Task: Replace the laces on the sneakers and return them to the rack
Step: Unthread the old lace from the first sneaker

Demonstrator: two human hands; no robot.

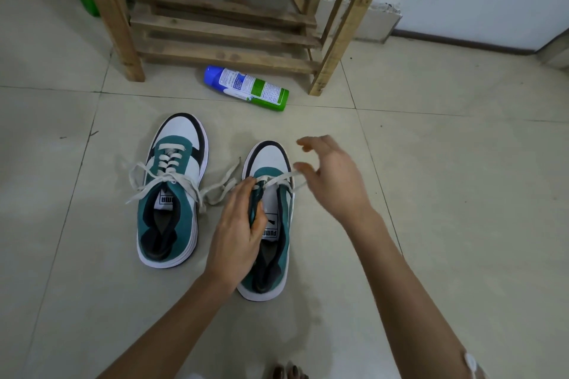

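Note:
Two teal, white and black sneakers stand on the tiled floor, toes pointing away from me. The left sneaker (172, 194) is laced with a pale lace, its ends loose to both sides. My left hand (240, 231) grips the teal eyelet flap of the right sneaker (271, 224), fingers over the tongue. A pale lace (221, 184) runs through the lowest eyelets of that shoe and trails left on the floor. My right hand (332, 181) hovers just right of the toe, fingers spread, near the lace's right end; whether it touches the lace I cannot tell.
A wooden shoe rack (221, 28) stands ahead against the wall, its low slats bare. A blue and green spray can (246, 88) lies on its side in front of it. A green object (86, 0) sits behind the rack's left leg. Toes (289, 372) show at the bottom.

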